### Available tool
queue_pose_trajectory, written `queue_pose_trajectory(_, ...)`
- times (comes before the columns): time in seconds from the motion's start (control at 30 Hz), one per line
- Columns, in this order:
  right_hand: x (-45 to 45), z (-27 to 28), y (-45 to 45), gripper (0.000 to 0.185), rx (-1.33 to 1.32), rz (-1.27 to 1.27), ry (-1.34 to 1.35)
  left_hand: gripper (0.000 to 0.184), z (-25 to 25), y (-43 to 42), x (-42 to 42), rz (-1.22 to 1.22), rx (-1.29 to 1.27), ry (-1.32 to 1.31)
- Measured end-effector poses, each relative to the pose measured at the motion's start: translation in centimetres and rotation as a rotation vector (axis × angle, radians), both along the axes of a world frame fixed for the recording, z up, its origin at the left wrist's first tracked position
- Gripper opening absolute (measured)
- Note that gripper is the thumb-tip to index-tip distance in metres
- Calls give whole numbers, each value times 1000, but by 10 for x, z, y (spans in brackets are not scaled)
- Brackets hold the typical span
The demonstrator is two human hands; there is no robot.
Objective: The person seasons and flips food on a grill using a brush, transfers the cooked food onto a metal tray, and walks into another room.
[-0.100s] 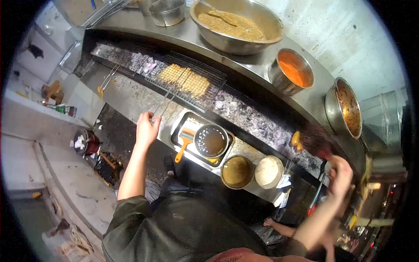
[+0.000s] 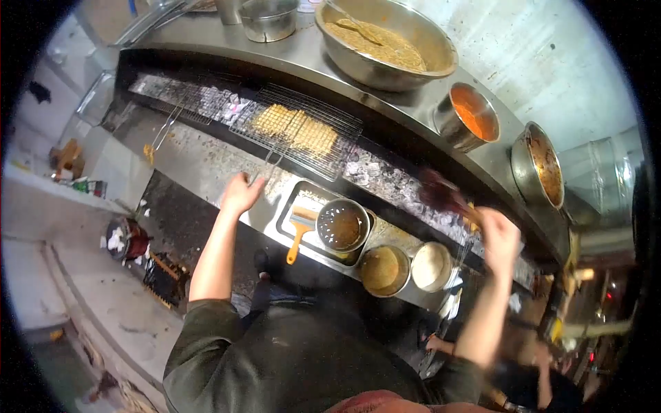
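Observation:
My left hand (image 2: 242, 193) is closed on the looped wire handle (image 2: 274, 157) of a grill basket (image 2: 344, 127). Flattened pale yellow food (image 2: 295, 131) lies between its wires, over the grey coals. On the right, my right hand (image 2: 500, 235) grips a dark reddish fan (image 2: 444, 193), blurred by motion, above the coals (image 2: 396, 182) of the long grill. Just below the basket, a tray (image 2: 284, 219) holds a pot of dark liquid (image 2: 343, 225) and a brush with an orange handle (image 2: 297, 242).
Two round containers (image 2: 384, 270) (image 2: 432, 266) stand right of the tray. Along the far ledge are a large bowl of grainy mix (image 2: 385, 45), a pot of orange sauce (image 2: 471, 115) and another bowl (image 2: 540, 165). Another person's arm (image 2: 544, 375) shows at lower right.
My right hand and the fan have swung left over the coals. The view has shifted slightly; my left hand remains at the basket's handle.

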State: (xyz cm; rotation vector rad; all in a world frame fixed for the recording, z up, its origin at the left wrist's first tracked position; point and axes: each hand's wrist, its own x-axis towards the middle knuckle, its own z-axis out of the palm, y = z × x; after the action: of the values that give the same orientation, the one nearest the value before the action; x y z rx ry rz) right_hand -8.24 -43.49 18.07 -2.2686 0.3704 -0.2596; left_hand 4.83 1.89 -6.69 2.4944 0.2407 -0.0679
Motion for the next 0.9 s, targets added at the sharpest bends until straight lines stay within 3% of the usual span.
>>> queue_pose_trajectory(0.07,45,-33,81,23,-133,69,-26,50,-13,24,31,-70,-428,397)
queue_pose_trajectory(0.13,97,-44,159,22,-378,94,-88,37,-32,37,51,-124,-1018,664)
queue_pose_trajectory(0.2,140,-56,205,24,-618,117,-150,21,-37,36,46,-94,-1328,779)
queue_pose_trajectory(0.33,206,-83,258,27,-934,53,-235,16,-35,34,50,-136,-1460,799)
queue_pose_trajectory(0.37,219,-98,264,30,-987,78,-233,18,-26,36,49,-192,-1392,763)
queue_pose_trajectory(0.47,219,-145,282,31,-1060,390,-54,15,-55,32,49,-179,-1485,795)
queue_pose_trajectory(0.6,212,-118,273,30,-1042,577,31,17,-38,32,46,-124,-1449,827)
queue_pose_trajectory(0.7,222,-97,259,31,-980,410,-60,17,-42,33,45,-151,-1495,813)
queue_pose_trajectory(0.8,233,-107,262,31,-935,208,60,18,-31,31,44,-76,-1422,833)
queue_pose_trajectory(0.9,229,-115,300,35,-830,217,246,17,-40,28,52,-134,-1482,893)
